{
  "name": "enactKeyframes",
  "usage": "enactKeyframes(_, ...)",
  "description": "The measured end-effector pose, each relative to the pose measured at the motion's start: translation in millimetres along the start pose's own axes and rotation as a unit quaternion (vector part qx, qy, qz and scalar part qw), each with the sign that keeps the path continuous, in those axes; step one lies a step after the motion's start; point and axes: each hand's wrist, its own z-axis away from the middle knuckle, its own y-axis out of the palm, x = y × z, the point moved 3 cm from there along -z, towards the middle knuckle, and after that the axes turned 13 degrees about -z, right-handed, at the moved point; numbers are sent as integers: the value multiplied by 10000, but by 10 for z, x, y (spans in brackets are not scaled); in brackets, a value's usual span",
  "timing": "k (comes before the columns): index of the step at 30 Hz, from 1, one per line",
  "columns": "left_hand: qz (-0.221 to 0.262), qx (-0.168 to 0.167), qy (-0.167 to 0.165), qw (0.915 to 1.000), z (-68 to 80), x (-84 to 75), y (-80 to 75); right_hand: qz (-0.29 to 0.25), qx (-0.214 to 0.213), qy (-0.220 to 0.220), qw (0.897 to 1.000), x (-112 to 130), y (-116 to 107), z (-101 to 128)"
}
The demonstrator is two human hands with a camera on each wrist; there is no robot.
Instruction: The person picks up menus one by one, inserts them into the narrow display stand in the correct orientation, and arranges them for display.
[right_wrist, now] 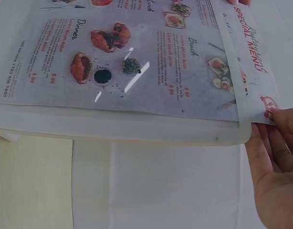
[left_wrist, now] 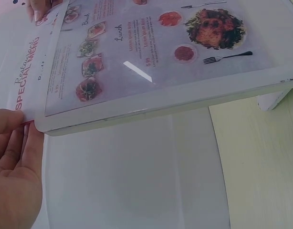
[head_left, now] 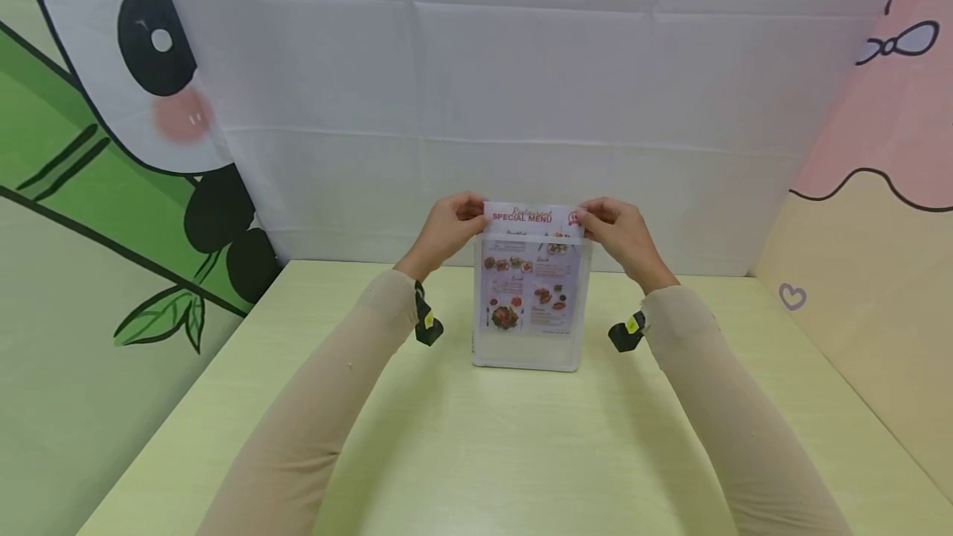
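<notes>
A clear acrylic menu stand point(head_left: 530, 304) stands upright on the pale green table, near the middle, its face turned toward the viewer. A printed menu sheet point(head_left: 530, 271) sits partly inside it, its top strip with the red words "SPECIAL MENU" sticking out above the stand's upper edge at 12 o'clock. The sheet shows small food photos under script headings such as Lunch and Dinner, with a large dish and fork at its lower left. A white band runs along the stand's bottom at 6 o'clock.
</notes>
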Motion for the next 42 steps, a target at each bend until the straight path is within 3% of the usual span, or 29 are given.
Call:
enactKeyframes(7,-18,-24,194,9998,-1,-16,-8,-143,-63,-227,9996,-2,0,2)
enactKeyframes(24,-11,5,285,9996,21,6,-19,37,-182,40,9998,4,7,3)
enactKeyframes(34,-729,-179,253,9969,18,22,-60,251,-118,30,9996,-23,-14,20)
enactKeyframes(42,-839,-113,242,9961,38,62,-58,372,-22,143,9992,-53,-18,28)
